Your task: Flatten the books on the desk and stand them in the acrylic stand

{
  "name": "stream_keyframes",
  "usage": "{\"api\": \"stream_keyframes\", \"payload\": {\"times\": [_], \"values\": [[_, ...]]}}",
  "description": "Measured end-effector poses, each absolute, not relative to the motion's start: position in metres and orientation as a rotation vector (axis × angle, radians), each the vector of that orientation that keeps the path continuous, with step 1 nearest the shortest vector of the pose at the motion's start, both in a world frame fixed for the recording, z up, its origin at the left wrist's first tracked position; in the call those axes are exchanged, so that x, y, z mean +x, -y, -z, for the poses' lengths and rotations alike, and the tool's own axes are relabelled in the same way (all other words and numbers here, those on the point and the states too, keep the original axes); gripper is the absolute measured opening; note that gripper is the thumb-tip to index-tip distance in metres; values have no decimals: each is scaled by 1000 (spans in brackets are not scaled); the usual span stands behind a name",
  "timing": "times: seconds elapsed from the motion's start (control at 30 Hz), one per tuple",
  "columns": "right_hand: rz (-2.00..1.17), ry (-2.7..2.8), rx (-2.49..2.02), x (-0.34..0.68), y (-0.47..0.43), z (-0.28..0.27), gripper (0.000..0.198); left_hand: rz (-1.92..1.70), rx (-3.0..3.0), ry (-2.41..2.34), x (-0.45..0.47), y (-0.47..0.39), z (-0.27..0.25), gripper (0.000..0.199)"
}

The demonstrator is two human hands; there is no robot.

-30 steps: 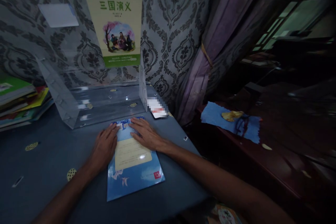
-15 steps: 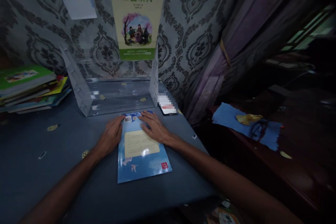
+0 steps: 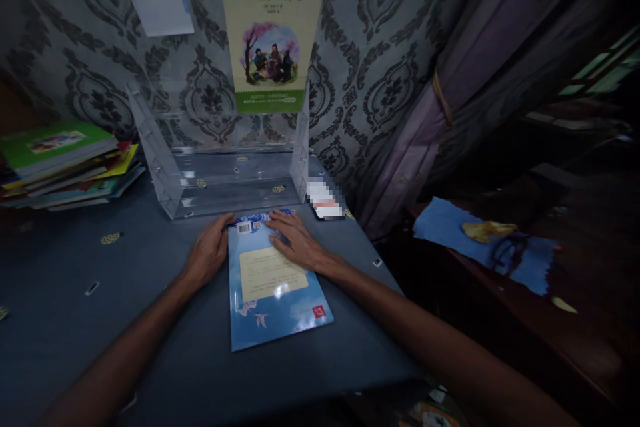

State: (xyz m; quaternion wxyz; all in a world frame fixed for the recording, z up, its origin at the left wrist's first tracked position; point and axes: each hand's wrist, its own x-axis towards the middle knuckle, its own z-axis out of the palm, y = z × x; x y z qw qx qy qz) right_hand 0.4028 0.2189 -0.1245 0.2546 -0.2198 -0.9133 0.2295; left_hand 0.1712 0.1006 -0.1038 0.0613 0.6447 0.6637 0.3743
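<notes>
A glossy blue book point(image 3: 280, 317) lies flat on the table with its back cover up, showing a cream text panel, a barcode near the far edge and a small red mark. My right hand point(image 3: 296, 240) rests on the far right part of the cover, fingers apart and stretched out. Along the far left side is my left hand point(image 3: 209, 250), its fingers reaching forward and the tips touching the book's corner. Behind the book stands a clear acrylic stand point(image 3: 240, 193).
A stack of books point(image 3: 60, 147) sits at the left. Upright at the back is a green-and-cream book point(image 3: 273, 33). A phone-like object point(image 3: 325, 203), partly pixelated, lies right of the stand. Beyond the table point(image 3: 165, 360), a blue cloth point(image 3: 440, 227) covers part of a dark red surface.
The whole scene has shifted slightly right in view as the head turned. My left fingers have edged a little along the book's corner; my right hand stays on the cover.
</notes>
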Motion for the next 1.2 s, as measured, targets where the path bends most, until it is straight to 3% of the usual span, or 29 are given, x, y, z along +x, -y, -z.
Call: {"api": "stream_keyframes", "payload": {"times": [0.27,0.63,0.97,1.2], "values": [[-676,2086,-761,414,-235,133,38,-901,2384,-2014,173,-101,104,38],[-931,1828,-784,414,-239,135,38,-626,2496,-1805,205,-142,89,37],[-901,1885,-838,415,-236,130,44,-724,2553,-1477,229,-180,93,45],[-849,1950,-888,423,-230,118,49,-738,2578,-1533,234,-179,100,44]]}}
